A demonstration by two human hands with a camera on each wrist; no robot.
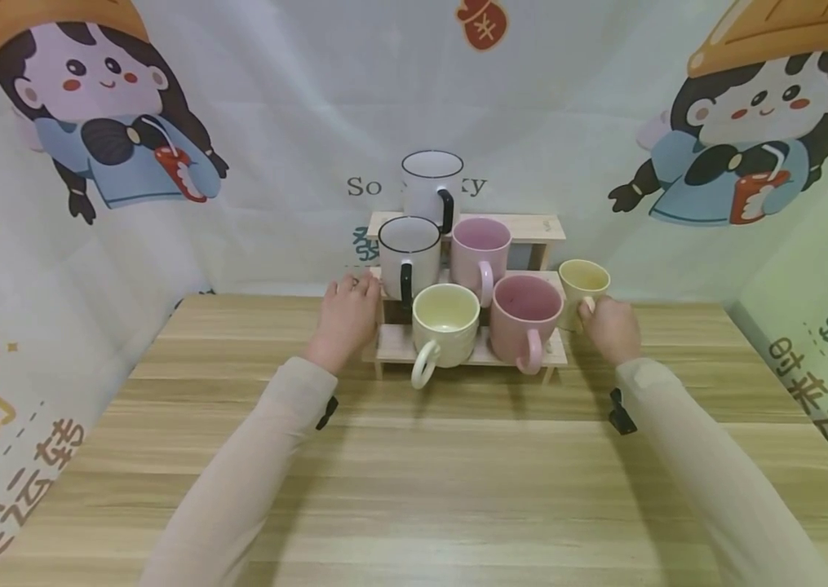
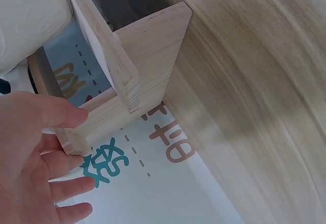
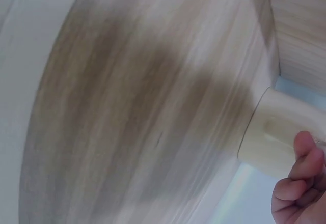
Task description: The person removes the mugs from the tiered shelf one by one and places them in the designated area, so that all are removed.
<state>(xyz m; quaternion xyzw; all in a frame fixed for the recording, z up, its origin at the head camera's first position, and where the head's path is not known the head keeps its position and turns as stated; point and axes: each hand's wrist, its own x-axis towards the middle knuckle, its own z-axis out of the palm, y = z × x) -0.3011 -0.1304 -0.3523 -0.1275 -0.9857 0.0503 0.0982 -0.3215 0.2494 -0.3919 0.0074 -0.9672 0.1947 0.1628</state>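
Observation:
At the right end of a small tiered wooden rack [image 1: 400, 350], my right hand [image 1: 610, 328] grips the handle of a pale yellow mug [image 1: 573, 314]. In the right wrist view the curled fingers [image 3: 306, 169] close round that handle, and the mug [image 3: 272, 132] stands upright beside the rack. My left hand [image 1: 346, 319] pinches the left end of the rack's middle board [image 2: 76, 141], thumb on one side and fingers on the other. On the rack stand two white mugs with black handles [image 1: 431, 183] [image 1: 400, 259], two pink mugs [image 1: 469, 253] [image 1: 516, 326] and a cream mug [image 1: 450, 338].
The rack stands at the back of a wood-grain table [image 1: 458, 489], close to a printed cloth backdrop [image 1: 296, 122] with cartoon figures and lettering. Cloth also hangs along the left and right sides. Handles of the mugs on the rack point toward the front.

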